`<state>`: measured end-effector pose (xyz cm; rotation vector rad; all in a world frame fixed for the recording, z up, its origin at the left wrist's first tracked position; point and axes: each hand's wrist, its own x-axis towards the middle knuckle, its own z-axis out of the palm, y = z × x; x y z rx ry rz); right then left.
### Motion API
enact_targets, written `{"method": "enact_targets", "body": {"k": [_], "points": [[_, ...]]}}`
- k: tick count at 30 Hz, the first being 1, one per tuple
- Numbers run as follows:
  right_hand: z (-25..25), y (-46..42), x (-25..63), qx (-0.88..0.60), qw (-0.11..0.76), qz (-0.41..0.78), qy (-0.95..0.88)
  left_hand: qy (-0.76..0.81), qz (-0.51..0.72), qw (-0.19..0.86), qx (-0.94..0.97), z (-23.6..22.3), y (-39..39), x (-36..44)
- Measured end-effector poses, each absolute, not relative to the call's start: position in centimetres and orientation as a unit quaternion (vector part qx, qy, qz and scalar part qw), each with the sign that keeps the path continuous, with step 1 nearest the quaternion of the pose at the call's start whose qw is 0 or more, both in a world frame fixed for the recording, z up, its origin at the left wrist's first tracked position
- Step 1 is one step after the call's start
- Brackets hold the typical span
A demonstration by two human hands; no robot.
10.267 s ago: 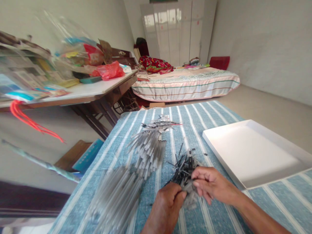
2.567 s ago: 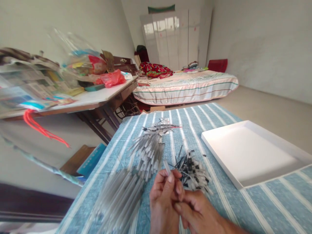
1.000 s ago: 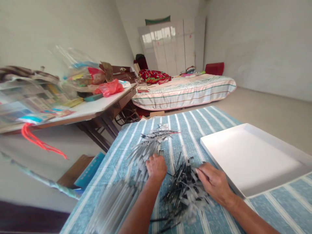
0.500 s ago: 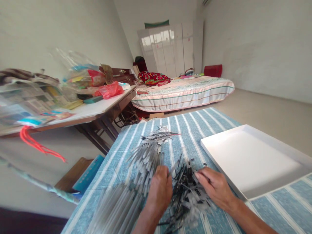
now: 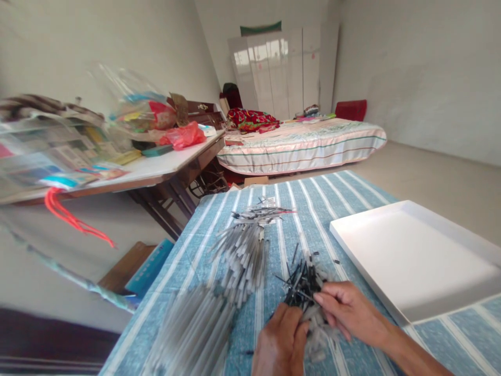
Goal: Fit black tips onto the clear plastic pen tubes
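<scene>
A loose pile of small black and clear plastic pieces point(image 5: 299, 279), which look like pen parts, lies on the striped cloth. My left hand point(image 5: 281, 339) is at the near left of this pile, fingers curled down into it; what they grip is hidden. My right hand point(image 5: 348, 310) is at the pile's right side, thumb and finger pinched on a thin dark stick-like piece. To the left lie long translucent grey tubes point(image 5: 199, 326), like pen barrels, blurred at the near end. Behind them is another bundle of grey tubes point(image 5: 245, 250).
A shallow white box tray point(image 5: 415, 261) stands on the right of the cloth-covered table point(image 5: 305, 203). Thin dark and grey sticks point(image 5: 262, 213) lie farther back. At left is a cluttered side table point(image 5: 156, 172); a bed point(image 5: 305, 146) is beyond.
My left hand has moved from beside the grey tubes, right and nearer, into the black and clear pile. My right hand stays at that pile. The view has shifted slightly.
</scene>
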<state>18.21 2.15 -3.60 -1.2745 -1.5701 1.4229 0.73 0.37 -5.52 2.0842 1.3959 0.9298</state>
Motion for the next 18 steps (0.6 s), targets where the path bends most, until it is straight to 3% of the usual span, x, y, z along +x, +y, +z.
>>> {"method": "enact_targets", "body": {"k": [18], "points": [[-3.4, 1.8, 18.8, -0.453, 0.312, 0.532, -0.644, 0.505, 0.312, 0.239, 0.768, -4.3, -0.1, 0.7]]}}
